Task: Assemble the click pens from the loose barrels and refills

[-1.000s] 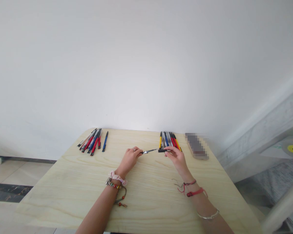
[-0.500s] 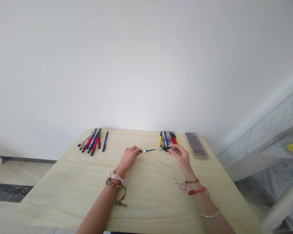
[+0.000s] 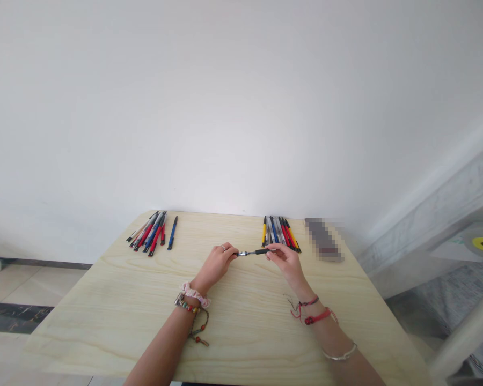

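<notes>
My left hand (image 3: 215,265) is closed in a pinch around one end of a pen part with a thin refill (image 3: 243,253) and a shiny section sticking out to the right. Between thumb and fingers, my right hand (image 3: 286,264) grips a pen barrel with a black sleeve (image 3: 261,251). The barrel sits over the refill's far end, in line with it, leaving a short stretch of the inner part visible between the hands. Both pieces are held level above the wooden table (image 3: 241,321). My fingers hide their outer ends.
Several red, blue and clear pens (image 3: 148,234) lie in a loose pile at the back left, with one blue pen (image 3: 173,232) beside them. Another row of colourful pens (image 3: 279,231) lies at the back right, left of a phone (image 3: 324,238). A white wall (image 3: 241,107) rises behind.
My right hand has moved left and slightly down, bringing the black-sleeved barrel further over the refill. Less of the refill shows. My left hand has shifted slightly right.
</notes>
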`<move>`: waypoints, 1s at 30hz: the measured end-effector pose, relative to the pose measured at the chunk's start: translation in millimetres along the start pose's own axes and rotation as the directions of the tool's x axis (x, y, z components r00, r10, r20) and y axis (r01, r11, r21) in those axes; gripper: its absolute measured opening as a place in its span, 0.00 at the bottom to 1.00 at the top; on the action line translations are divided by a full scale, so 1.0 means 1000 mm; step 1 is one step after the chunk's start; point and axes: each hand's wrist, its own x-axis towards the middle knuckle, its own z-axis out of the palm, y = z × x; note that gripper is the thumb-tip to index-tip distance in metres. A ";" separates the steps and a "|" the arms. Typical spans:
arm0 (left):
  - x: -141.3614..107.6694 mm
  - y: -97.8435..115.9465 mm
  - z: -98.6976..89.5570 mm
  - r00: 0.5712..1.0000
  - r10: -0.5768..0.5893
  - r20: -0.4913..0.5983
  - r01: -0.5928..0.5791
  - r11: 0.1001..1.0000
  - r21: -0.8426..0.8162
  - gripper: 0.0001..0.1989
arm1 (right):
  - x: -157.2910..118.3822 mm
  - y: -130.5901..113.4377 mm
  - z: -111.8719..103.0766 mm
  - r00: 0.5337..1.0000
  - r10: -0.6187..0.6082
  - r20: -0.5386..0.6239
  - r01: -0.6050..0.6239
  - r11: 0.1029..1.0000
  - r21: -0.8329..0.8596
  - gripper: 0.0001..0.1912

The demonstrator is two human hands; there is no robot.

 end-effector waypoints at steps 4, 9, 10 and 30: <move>-0.001 0.004 0.000 0.995 0.030 0.096 -0.009 0.977 -0.212 0.16 | 0.000 0.001 0.000 1.000 -0.001 0.009 0.001 1.000 -0.002 0.10; -0.001 0.013 0.000 0.981 0.059 0.187 -0.012 0.970 -0.244 0.16 | 0.001 0.002 -0.001 1.000 -0.014 0.016 0.014 1.000 0.004 0.11; -0.001 0.015 0.001 0.980 0.044 0.192 0.004 0.971 -0.241 0.15 | 0.000 0.002 -0.001 1.000 -0.012 0.023 0.012 1.000 0.003 0.11; -0.001 0.003 -0.011 0.992 0.004 0.127 0.013 0.992 -0.127 0.11 | 0.009 0.000 -0.019 0.996 -0.030 -0.089 0.030 1.000 0.001 0.10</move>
